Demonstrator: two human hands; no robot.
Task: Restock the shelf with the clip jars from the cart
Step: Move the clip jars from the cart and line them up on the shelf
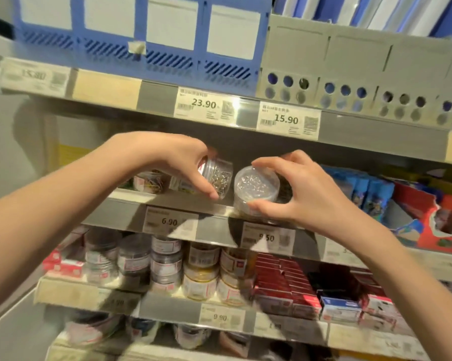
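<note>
My left hand [172, 162] grips a clear jar of silver clips [219, 175], tilted on its side just above the middle shelf's front edge [131, 207]. My right hand [297, 188] pinches a second clear clip jar [256, 187] by its round lid, lid turned towards me, at the same shelf edge. The two jars are side by side, almost touching. Farther back on that shelf, left of my left hand, lies a jar of coloured clips [151, 182]. The cart is out of view.
The shelf below holds stacked clip jars [164, 261] and red boxes [279, 280]. Blue packets [363, 191] and a torn red carton [443, 222] fill the middle shelf's right side. Blue and grey file organisers [146, 35] stand on the top shelf. Price tags line the edges.
</note>
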